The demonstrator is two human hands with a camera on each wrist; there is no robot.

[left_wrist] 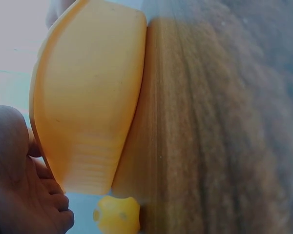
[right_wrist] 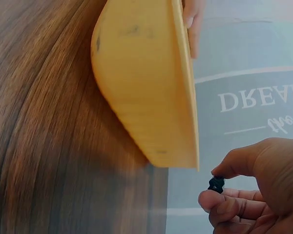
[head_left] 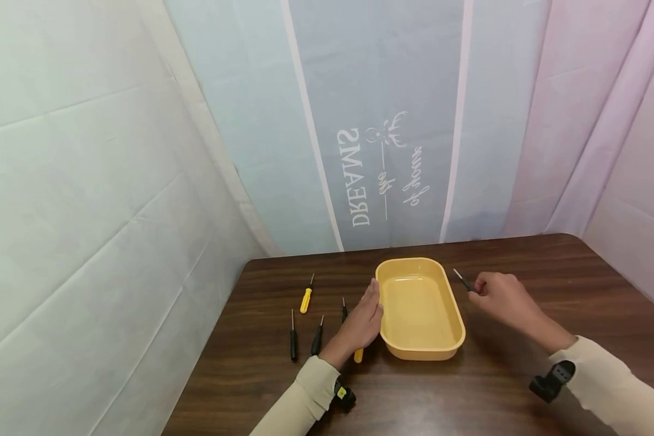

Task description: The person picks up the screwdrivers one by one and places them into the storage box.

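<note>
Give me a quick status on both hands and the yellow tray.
Left hand rests open against the tray's left rim. Right hand pinches a small black screwdriver just right of the yellow tray. Tray empty, upright. Nothing between screwdriver and tray.

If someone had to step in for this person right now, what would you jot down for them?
Left hand: open, resting against the left wall of the yellow tray, steadying it.
Right hand: fingers pinch a black-handled screwdriver just right of the tray, tip pointing away.
On the table left of the tray: a yellow-handled screwdriver, two black ones, a third black one partly behind the left hand, and a yellow handle end showing below that hand.
Done: the tray holds nothing so far.
Left: probably the held screwdriver goes in, then the rest.
</note>
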